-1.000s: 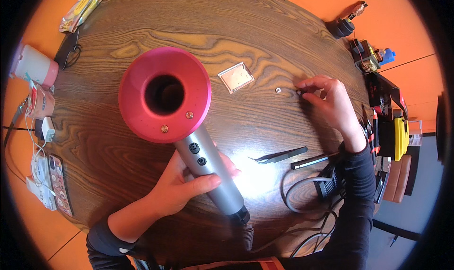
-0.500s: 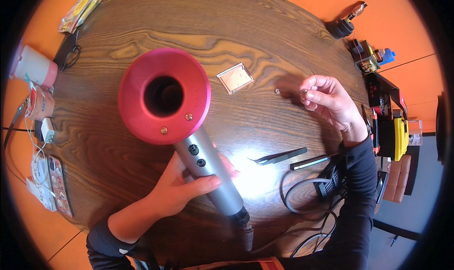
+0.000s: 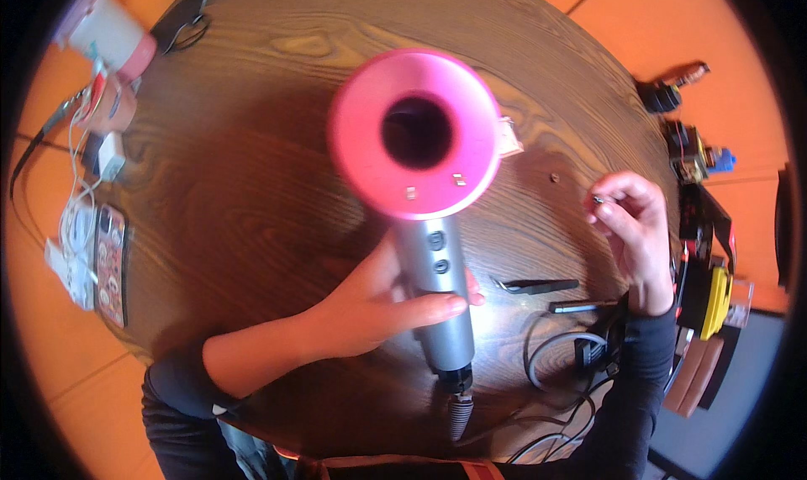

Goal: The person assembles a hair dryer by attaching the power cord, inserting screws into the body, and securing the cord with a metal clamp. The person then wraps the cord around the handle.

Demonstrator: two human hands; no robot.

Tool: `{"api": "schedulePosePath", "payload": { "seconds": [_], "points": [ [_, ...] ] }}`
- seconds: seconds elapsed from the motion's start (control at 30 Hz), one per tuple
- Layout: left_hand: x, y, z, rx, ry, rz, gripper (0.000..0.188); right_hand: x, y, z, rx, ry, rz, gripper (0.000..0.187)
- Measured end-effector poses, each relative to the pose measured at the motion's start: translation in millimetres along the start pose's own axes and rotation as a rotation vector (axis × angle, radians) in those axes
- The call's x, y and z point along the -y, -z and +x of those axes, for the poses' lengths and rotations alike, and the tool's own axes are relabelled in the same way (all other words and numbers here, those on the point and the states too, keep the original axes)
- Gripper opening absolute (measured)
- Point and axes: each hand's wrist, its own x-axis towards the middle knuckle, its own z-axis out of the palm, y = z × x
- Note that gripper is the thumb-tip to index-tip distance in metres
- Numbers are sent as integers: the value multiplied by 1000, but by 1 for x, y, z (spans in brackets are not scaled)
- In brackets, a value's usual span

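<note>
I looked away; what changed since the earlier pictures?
The dryer shifted right and now partly hides the plate, though the view shifted too. The right hand lifted, still pinching a small piece. The left hand still grips the dryer; the tweezers stayed put.

Hair dryer (image 3: 426, 204): round pink head with a dark hole (image 3: 417, 133)
Left hand (image 3: 377, 305): wraps around its gray handle (image 3: 445, 335)
Right hand (image 3: 630, 225): pinches a tiny dark thing (image 3: 598, 200)
Wooden table (image 3: 244, 160): a tiny bit (image 3: 554, 177) lies near the right hand
Tweezers (image 3: 542, 287): black, lying right of the handle
Phone (image 3: 112, 268): far left, near white cords (image 3: 76, 207)
</note>
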Motion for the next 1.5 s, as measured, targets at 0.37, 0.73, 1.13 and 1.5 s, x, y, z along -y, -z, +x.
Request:
{"api": "schedulePosePath", "payload": {
  "seconds": [0.37,0.73,1.13,1.5],
  "points": [
    [5,0,3,36,-60,-50,61,10,-82,7,226,370,-296,16],
    [5,0,3,47,-77,-30,60,0,-86,10,130,-196,384,12],
    [4,-1,2,40,-86,-45,62,-6,-88,10,159,-114,353,11],
    [5,-3,2,31,-79,-66,66,-3,-93,21,201,651,-587,19]
  ]
}}
